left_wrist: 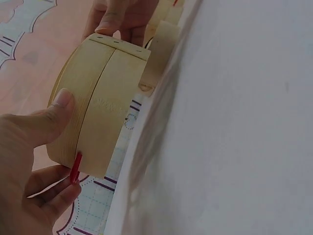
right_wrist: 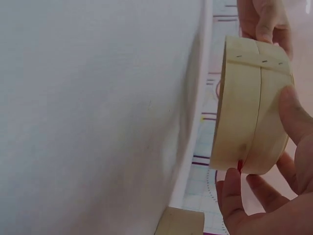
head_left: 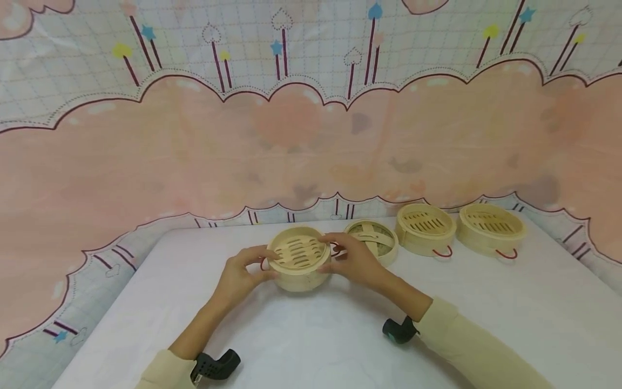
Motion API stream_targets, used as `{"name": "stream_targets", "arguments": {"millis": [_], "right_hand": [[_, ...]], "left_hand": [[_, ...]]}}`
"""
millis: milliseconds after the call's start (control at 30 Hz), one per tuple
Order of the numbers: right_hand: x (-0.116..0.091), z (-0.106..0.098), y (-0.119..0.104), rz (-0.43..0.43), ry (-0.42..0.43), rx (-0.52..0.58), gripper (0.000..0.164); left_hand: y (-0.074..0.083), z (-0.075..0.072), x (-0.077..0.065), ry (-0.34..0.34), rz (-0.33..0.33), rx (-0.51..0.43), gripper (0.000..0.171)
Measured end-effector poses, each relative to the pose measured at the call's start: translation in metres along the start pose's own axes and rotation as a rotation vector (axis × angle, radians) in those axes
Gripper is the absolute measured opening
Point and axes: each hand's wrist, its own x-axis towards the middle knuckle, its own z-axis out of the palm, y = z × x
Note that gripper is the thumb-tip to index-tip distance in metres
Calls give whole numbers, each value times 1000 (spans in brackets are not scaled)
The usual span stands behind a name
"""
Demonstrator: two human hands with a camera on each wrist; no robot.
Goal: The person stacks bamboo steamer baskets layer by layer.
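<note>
You seem to be at a small staged recording spot: a white, cloth-covered table (head_left: 316, 337) stands close to a backdrop (head_left: 194, 154) printed with peach scallops, hearts and stars, and you wear black wrist cameras (head_left: 218, 365). Your steamers (head_left: 491, 242) are kitchenware, yet you cannot tell from these views whether it is set in a home or a studio.

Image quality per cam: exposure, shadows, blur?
Head: brightest, soft faint shadows on the table, no harsh glare. Left wrist: dim, held steamer outline fairly clear, table looks soft. Right wrist: also dim, broad diffuse shadows across the table, steamer outline readable.
</note>
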Motion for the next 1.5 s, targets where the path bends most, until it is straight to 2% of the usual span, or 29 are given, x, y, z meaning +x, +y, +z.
{"name": "stream_targets", "arguments": {"millis": [167,433,833,1067,1233,1500], "right_hand": [[-14,-6,-1,23,12,2,59],[-36,-12,-1,-19,13,9,60],[-66,-23,-6,-2,-46,-35,62],[-78,-29,-9,44,-81,-55,68],[-82,-32,-9,25,-94,-41,65],[-84,-34,-5,4,-90,-54,62]], "left_hand": [[8,7,-9,-28,2,-39,31],[22,19,-20,-41,7,-71,30],[34,33,-32,-86,12,-67,32],[35,36,-33,-138,41,-91,31],[32,37,-33,-157,68,-110,31],[28,38,-31,-187,35,-144,32]]}}
